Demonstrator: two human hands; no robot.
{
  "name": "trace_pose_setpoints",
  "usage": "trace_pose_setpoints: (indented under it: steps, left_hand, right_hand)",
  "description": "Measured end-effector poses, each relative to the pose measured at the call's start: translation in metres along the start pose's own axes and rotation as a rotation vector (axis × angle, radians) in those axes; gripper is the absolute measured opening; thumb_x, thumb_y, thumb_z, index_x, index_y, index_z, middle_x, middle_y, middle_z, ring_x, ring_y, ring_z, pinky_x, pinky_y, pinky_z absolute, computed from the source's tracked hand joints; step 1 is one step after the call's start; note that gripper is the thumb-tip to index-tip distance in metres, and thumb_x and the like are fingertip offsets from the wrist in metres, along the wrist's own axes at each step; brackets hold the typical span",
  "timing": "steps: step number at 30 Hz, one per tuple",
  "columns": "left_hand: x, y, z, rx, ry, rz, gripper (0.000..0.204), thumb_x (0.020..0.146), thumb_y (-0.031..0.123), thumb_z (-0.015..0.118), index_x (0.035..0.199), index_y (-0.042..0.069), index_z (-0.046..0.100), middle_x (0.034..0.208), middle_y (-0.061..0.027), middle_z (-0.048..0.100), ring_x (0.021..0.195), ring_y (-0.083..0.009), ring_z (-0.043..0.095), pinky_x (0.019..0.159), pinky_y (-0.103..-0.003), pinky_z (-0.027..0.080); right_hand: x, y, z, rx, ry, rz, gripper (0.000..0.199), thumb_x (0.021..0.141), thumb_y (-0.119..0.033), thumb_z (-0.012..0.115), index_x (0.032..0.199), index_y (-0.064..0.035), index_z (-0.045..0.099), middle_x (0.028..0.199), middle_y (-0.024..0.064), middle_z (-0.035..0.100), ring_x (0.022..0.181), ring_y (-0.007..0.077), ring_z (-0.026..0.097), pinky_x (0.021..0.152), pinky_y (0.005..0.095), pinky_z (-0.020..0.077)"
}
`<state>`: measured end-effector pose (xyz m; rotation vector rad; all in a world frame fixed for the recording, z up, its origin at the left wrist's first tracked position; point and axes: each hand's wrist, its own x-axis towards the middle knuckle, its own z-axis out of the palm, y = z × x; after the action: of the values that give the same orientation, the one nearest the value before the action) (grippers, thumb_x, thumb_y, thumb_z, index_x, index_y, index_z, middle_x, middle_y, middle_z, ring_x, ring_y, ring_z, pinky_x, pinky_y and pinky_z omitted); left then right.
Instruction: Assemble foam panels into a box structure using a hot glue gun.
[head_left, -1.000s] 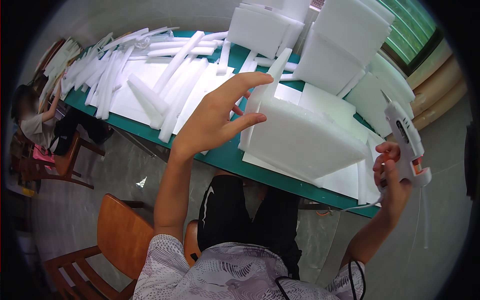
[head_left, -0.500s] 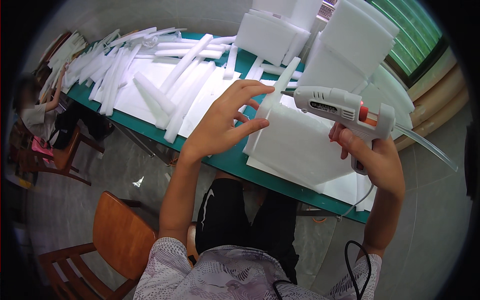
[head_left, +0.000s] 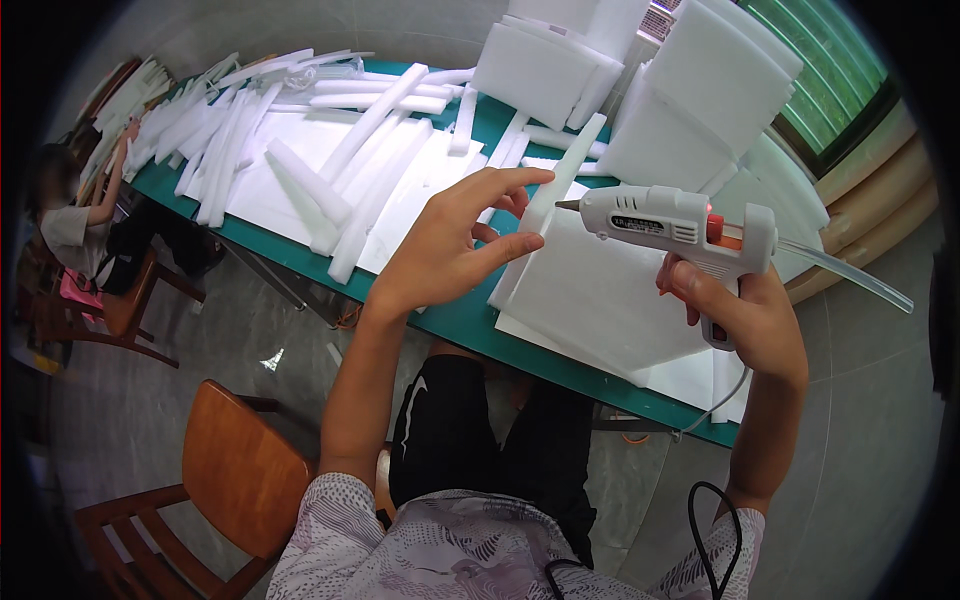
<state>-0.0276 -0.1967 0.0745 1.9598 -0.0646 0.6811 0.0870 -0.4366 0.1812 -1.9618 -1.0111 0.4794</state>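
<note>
My right hand (head_left: 745,310) is wrapped round the handle of a white hot glue gun (head_left: 655,215). Its dark nozzle points left, at a white foam strip (head_left: 577,155). A clear glue stick (head_left: 850,272) juts from the gun's rear. My left hand (head_left: 450,235) holds the strip from the left with bent fingers, thumb and forefinger spaced along it. What its other fingertips touch is partly hidden. The strip lies along the left edge of a square white foam sheet (head_left: 610,290), beneath the gun.
Loose foam strips (head_left: 375,125) crowd the left of the green table (head_left: 465,337). Stacks of foam blocks (head_left: 700,80) stand at the back right. The gun's cord (head_left: 727,393) hangs over the front edge. A wooden chair (head_left: 240,465) is at lower left; another person (head_left: 75,215) sits far left.
The glue gun has shifted slightly left and a little lower, its nozzle now nearer the foam strip. My left hand has barely moved.
</note>
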Motion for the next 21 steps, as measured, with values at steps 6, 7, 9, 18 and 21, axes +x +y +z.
trace_pose_setpoints:
  steps: [6, 7, 9, 18, 21]
  left_hand:
    - [0.0006, -0.0010, 0.0009, -0.017, -0.005, -0.010, 0.051, 0.083, 0.015, 0.073, 0.131, 0.014, 0.057, 0.112, -0.0089, 0.061, 0.103, -0.0215, 0.059, 0.079, -0.033, 0.057]
    - [0.0003, -0.0013, -0.0001, -0.026, -0.001, -0.007, 0.051, 0.083, 0.014, 0.073, 0.132, 0.014, 0.057, 0.112, -0.0090, 0.061, 0.103, -0.0214, 0.059, 0.079, -0.033, 0.057]
    - [0.0008, -0.0029, 0.0009, -0.039, -0.002, -0.003, 0.051, 0.083, 0.014, 0.073, 0.132, 0.014, 0.057, 0.111, -0.0091, 0.061, 0.103, -0.0214, 0.059, 0.080, -0.033, 0.057]
    - [0.0008, -0.0011, 0.0002, -0.039, -0.013, -0.013, 0.052, 0.083, 0.013, 0.073, 0.132, 0.014, 0.056, 0.110, -0.0093, 0.061, 0.104, -0.0215, 0.058, 0.080, -0.033, 0.057]
    - [0.0011, -0.0016, 0.0005, -0.041, -0.014, -0.011, 0.053, 0.083, 0.014, 0.073, 0.132, 0.014, 0.056, 0.110, -0.0091, 0.061, 0.103, -0.0215, 0.058, 0.081, -0.034, 0.057]
  right_hand:
    - [0.0006, -0.0003, -0.0006, -0.016, -0.011, 0.012, 0.054, 0.081, -0.041, 0.075, 0.112, 0.0009, 0.062, 0.082, 0.0071, 0.064, 0.069, 0.0123, 0.059, 0.060, 0.0267, 0.0468]
    - [0.0003, 0.0005, -0.0001, -0.008, -0.006, 0.007, 0.055, 0.081, -0.042, 0.075, 0.113, 0.0014, 0.062, 0.082, 0.0074, 0.063, 0.069, 0.0124, 0.059, 0.060, 0.0268, 0.0467]
    - [-0.0001, 0.0015, 0.0000, -0.004, 0.004, 0.006, 0.057, 0.081, -0.042, 0.075, 0.113, 0.0018, 0.062, 0.082, 0.0077, 0.063, 0.068, 0.0124, 0.059, 0.060, 0.0269, 0.0465]
    - [0.0000, -0.0006, 0.0018, -0.001, -0.001, 0.037, 0.060, 0.080, -0.043, 0.075, 0.116, 0.0024, 0.060, 0.084, 0.0091, 0.064, 0.068, 0.0135, 0.060, 0.059, 0.0273, 0.0483]
    - [0.0004, -0.0012, 0.0020, 0.005, -0.005, 0.031, 0.061, 0.080, -0.043, 0.076, 0.116, 0.0029, 0.060, 0.084, 0.0096, 0.064, 0.068, 0.0138, 0.060, 0.060, 0.0275, 0.0491]
